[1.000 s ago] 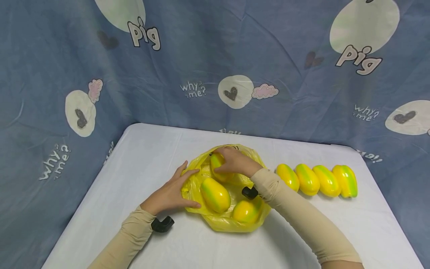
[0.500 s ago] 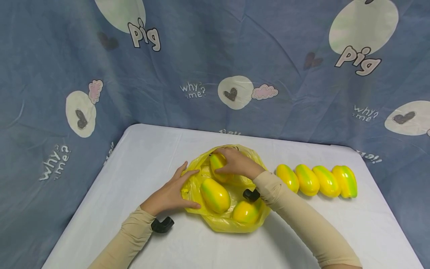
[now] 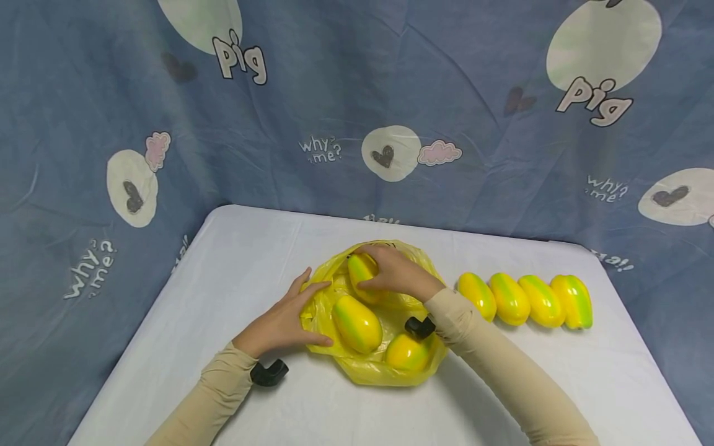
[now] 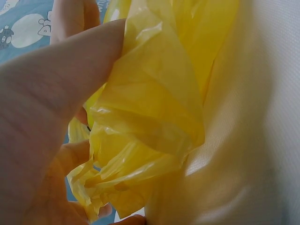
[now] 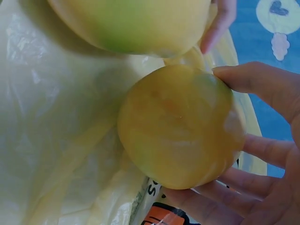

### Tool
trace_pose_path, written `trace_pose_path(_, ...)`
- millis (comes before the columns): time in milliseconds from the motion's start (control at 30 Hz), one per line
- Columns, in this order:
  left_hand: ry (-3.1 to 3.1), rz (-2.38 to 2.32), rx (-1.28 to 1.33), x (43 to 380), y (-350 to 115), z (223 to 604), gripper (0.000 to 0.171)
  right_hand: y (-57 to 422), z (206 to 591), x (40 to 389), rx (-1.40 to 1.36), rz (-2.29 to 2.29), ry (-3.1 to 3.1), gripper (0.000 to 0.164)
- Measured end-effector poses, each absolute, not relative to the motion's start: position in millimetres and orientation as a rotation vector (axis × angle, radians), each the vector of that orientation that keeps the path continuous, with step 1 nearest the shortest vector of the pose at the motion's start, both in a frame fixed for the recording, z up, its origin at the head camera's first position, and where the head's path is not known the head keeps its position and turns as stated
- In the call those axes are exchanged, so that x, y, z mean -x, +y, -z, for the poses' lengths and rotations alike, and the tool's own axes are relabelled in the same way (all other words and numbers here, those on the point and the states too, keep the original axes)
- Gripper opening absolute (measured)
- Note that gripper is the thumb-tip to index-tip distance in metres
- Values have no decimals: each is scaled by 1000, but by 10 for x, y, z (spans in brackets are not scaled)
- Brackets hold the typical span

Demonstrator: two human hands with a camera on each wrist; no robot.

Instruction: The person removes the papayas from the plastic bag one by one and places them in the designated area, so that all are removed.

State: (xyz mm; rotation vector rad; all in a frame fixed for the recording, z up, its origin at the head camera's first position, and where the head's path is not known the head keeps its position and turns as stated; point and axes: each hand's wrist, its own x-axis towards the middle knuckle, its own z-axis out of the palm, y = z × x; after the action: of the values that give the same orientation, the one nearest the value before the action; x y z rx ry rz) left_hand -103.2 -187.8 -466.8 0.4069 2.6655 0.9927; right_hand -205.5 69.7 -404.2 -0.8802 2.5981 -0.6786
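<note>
In the head view, my right hand (image 3: 393,269) grips a yellow-green papaya (image 3: 361,271) inside the yellow plastic bag (image 3: 370,373). The right wrist view shows thumb and fingers around the rounded end of this papaya (image 5: 180,126). Two more papayas lie in the bag, one in the middle (image 3: 357,323) and one at the near right (image 3: 408,352). My left hand (image 3: 281,319) is spread at the bag's left rim, thumb and forefinger straight over the edge. Seen from the left wrist, the crumpled bag (image 4: 145,117) hides part of the thumb and fingers.
Right of the bag, several papayas (image 3: 510,298) stand in a row on the white table (image 3: 251,248). A blue printed cloth (image 3: 334,93) hangs behind the table. Black wrist-worn pieces (image 3: 270,373) sit at both wrists.
The right wrist and forearm have shifted slightly to the right; the right hand keeps its grip on the papaya in the bag. The left hand has stayed in place.
</note>
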Motion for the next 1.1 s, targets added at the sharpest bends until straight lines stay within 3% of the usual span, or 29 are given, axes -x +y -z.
trace_pose_path(1100,2668,-987,-421,1033,-1870,4666,111,1118,3923,1695,844,1179,2623,72)
